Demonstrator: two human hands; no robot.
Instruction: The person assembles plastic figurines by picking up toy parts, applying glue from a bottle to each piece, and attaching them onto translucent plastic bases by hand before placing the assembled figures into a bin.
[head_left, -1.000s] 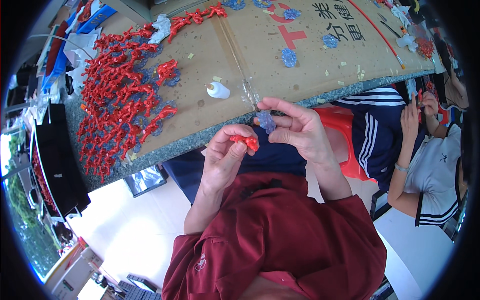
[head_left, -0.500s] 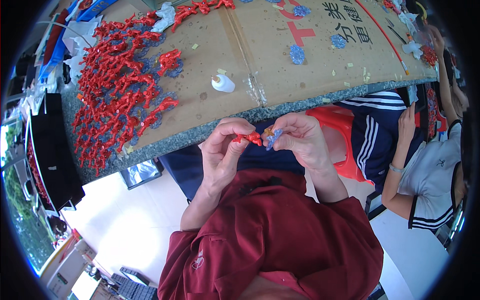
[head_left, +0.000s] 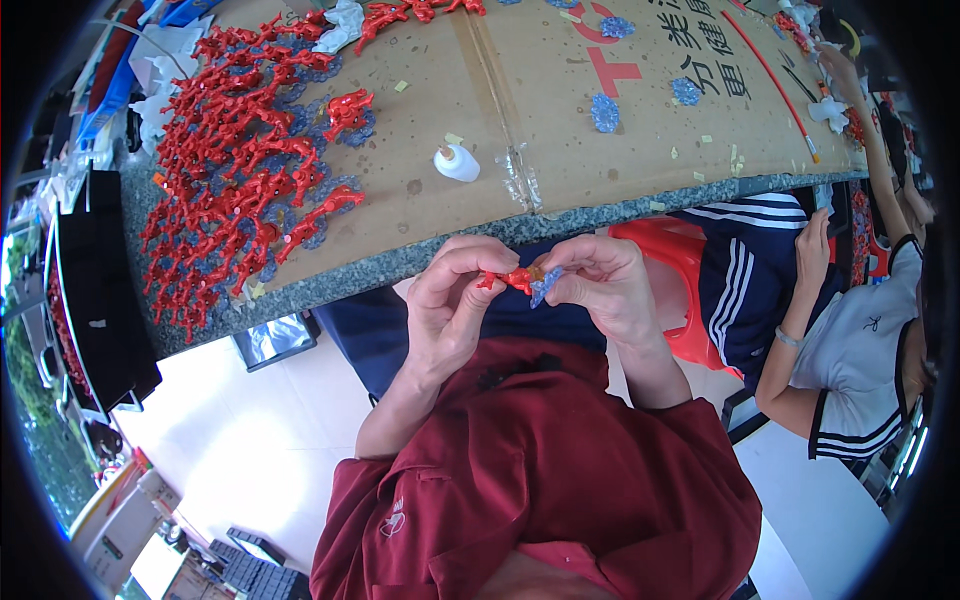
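From here, the left hand [head_left: 445, 310] pinches a small red figure [head_left: 519, 281] in its fingertips; the right hand [head_left: 612, 290] grips a bluish piece [head_left: 543, 289] that seems to meet it, and beyond those fingers sits a white bottle [head_left: 458, 164]

Dark red short-sleeved shirt [head_left: 600, 480], small pale emblem [head_left: 393, 523]

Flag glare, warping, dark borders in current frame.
Head view: glare washes out pale floor, lower left; head view: tabletop edge bows, corners black; head view: red figure in left hand, blue piece in right hand, too small for fine detail.
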